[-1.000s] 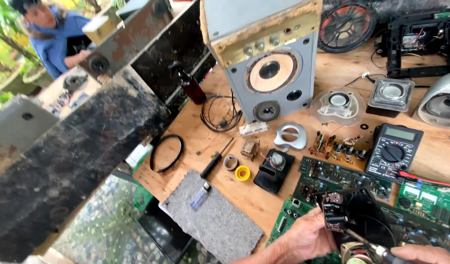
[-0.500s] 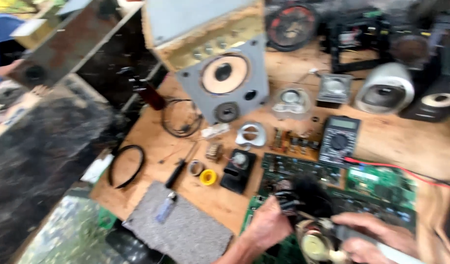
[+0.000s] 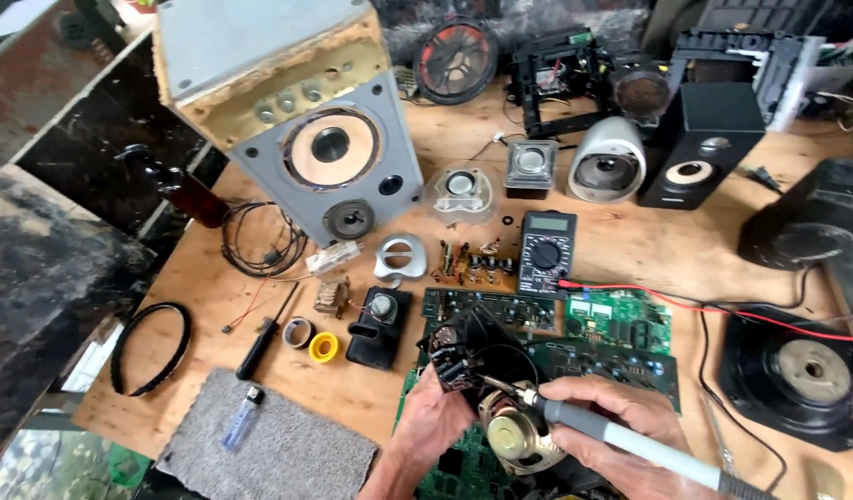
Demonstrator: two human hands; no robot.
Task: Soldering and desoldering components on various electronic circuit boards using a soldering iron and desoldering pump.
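**Soldering at a small speaker, bench crowded with parts**

Far left: a black rubber belt loop [image 3: 149,347] lying flat on the plywood bench top [image 3: 630,250], beside a grey felt mat [image 3: 288,454] carrying a clear blue lighter [image 3: 242,418]. Near these, a black-handled screwdriver [image 3: 260,344], a yellow tape roll [image 3: 324,347] and a large grey speaker cabinet [image 3: 329,157], opened at the top with raw fibreboard edges showing; inside not visible.

Centre: left hand [image 3: 436,421] clamped on a black plastic speaker housing [image 3: 473,356], opened up, wiring terminals exposed. Just below, touching it, a small round speaker driver with a brass-coloured magnet [image 3: 512,435]. Right hand [image 3: 621,426] wrapped around a grey-handled soldering iron [image 3: 621,443], tip resting at the driver's edge. Hands close together but separate. Judged mid-work: housing already apart, driver out, joint seemingly not finished, nothing reassembled.

Underneath and rightward: green circuit boards [image 3: 621,319], a dark digital multimeter [image 3: 547,250] with a red lead [image 3: 723,310], then a black bookshelf speaker [image 3: 700,143].
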